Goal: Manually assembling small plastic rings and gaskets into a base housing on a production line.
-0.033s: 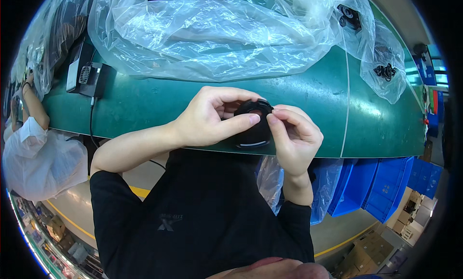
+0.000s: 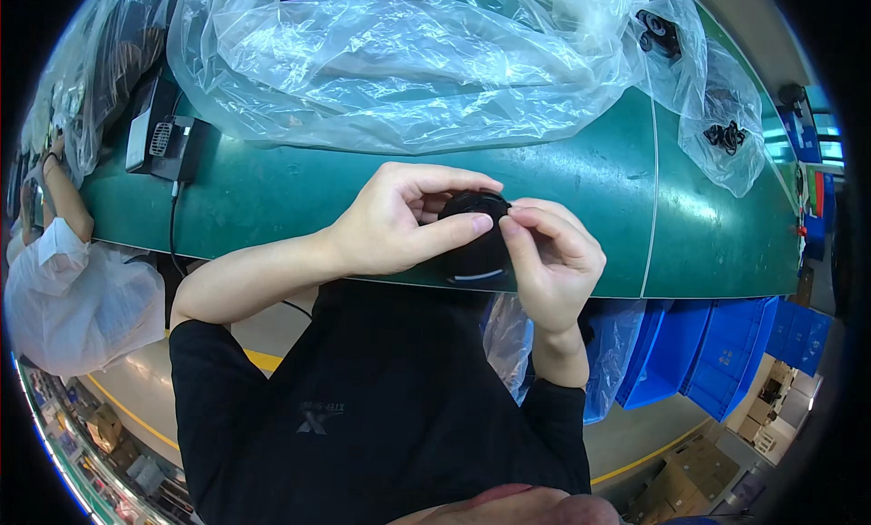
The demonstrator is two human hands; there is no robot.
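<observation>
A black rounded part (image 2: 474, 244) with a ring-like upper rim and a pale shiny lower edge is held over the front edge of the green table. My left hand (image 2: 390, 218) is closed on it, thumb across the top and fingers round the far side. At the part's right rim my right hand (image 2: 555, 257) pinches with thumb and forefinger. Whatever lies between those two fingertips is too small to make out. My hands hide some of the part's sides.
A large clear plastic bag (image 2: 399, 80) spreads across the far table. Smaller bags with black parts (image 2: 726, 137) lie at the right. A black box-shaped device (image 2: 177, 148) with a cable stands left. Blue bins (image 2: 730, 353) sit below the table's right edge. Another person (image 2: 86, 289) works at far left.
The black part has tilted slightly in my left hand, and the reddish spot near my left thumb hardly shows now. My right fingers have shifted a little at its rim.
</observation>
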